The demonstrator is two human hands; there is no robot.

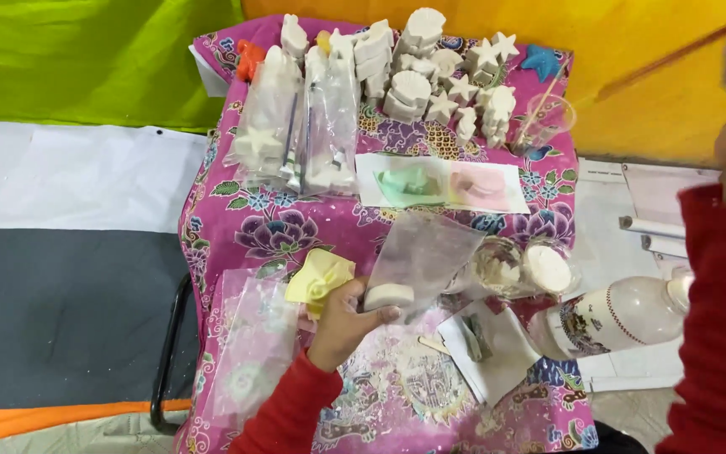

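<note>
Clearly the left hand (pixel 342 315) pinches a thin, slippery clear bag (pixel 426 256) at its weighted bottom, where a brittle-looking white plaster piece (pixel 388 296) sits; right hand unseen.

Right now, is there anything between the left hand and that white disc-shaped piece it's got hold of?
Yes. The white disc-shaped piece sits inside a clear plastic bag, so the left hand grips it through the film, thumb pressed on the bag just below the piece. Nothing else comes between them. The right hand is not in view.
</note>
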